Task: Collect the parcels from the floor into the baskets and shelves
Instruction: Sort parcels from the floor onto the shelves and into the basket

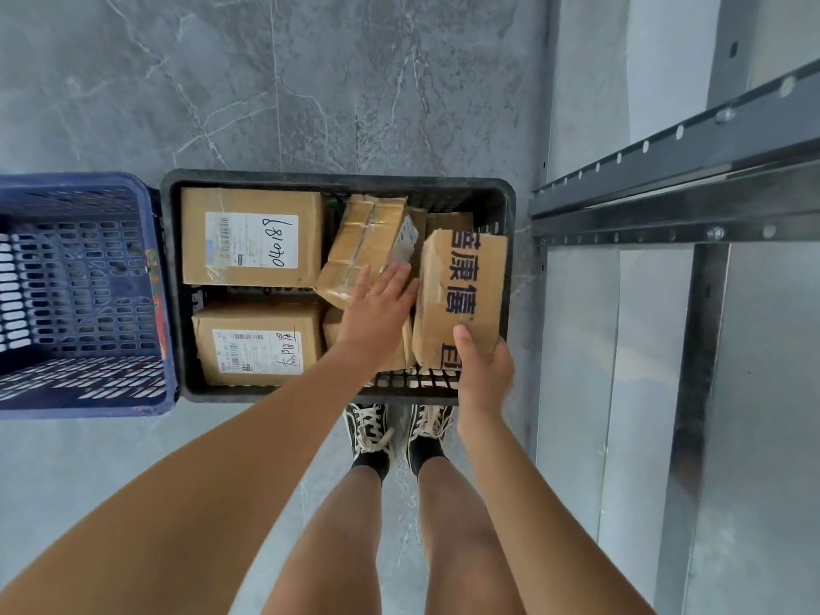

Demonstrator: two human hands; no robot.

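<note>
A black basket [171, 281] stands on the floor in front of my feet and holds several cardboard parcels. My right hand [483, 370] grips the near end of a brown parcel with blue printed characters [466, 281] at the basket's right side. My left hand [377, 310] lies flat with straight fingers on a taped, tilted parcel [364, 246] in the middle. Two labelled boxes fill the left half, one at the back [248, 237] and one at the front [257, 344].
An empty blue slotted basket [80, 295] stands touching the black one on its left. A metal shelf rack [692, 206] with grey posts rises at the right. My two sneakers [399, 428] are just behind the black basket on grey marbled floor.
</note>
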